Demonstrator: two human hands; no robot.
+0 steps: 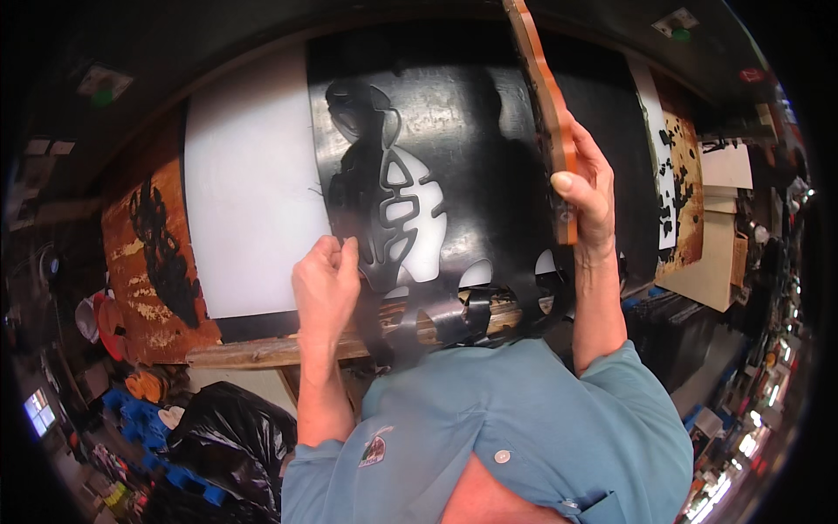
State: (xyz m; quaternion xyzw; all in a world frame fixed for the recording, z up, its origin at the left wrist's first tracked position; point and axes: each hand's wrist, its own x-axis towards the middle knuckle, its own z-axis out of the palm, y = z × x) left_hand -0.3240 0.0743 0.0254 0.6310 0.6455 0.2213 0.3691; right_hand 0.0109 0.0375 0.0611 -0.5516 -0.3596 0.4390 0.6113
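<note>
My right hand point(591, 192) grips a long orange-edged cutting die point(552, 113) with a wavy outline, tilted up on its edge above the right part of a glossy black sheet point(436, 96). The thumb presses on its near face, and the fingers go round the back. My left hand point(326, 279) is closed at the sheet's left edge, its thumb and forefinger pinching the border of a cut-out black piece point(397, 214) with curved openings. White shows through the gap beside this piece. Along the near edge of the sheet run scalloped cut-outs, with strips hanging over the table's front.
A white board point(249, 192) lies under the sheet. Black offcuts point(161, 244) rest on a worn brown board at left; small black bits point(670, 175) lie at right. A dark beam with green buttons point(103, 96) spans overhead. A black plastic bag point(231, 437) and blue pallet point(131, 419) are lower left.
</note>
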